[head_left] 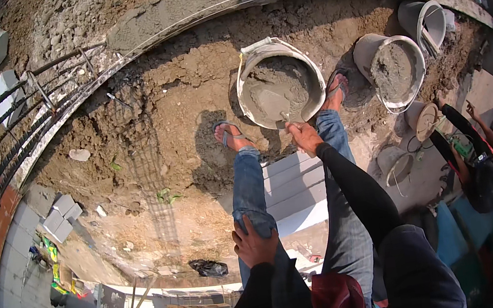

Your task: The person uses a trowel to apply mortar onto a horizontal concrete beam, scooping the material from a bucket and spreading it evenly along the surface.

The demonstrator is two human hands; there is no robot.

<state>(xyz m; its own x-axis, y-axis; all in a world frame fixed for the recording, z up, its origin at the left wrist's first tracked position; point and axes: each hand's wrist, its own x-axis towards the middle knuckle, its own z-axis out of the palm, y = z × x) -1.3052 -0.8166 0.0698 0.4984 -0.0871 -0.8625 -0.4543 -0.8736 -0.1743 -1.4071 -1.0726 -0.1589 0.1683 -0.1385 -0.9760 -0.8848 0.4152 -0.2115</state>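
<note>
Between my feet stands a pale bucket (317, 96) of wet grey mortar (293, 75). My right hand (305, 137) is closed round the handle of a trowel (272, 103) at the bucket's near rim. The trowel's blade lies in the mortar, partly coated with it. My left hand (255, 243) rests on my left knee, holding nothing, its fingers apart on the jeans.
A second mortar bucket (367, 54) and another bucket (410, 17) stand to the right. Steel rebar (2, 158) runs along the left. A mortar-topped footing (175, 15) crosses the far side. Pale blocks (292, 179) lie behind my feet. Another person (486, 182) is at right.
</note>
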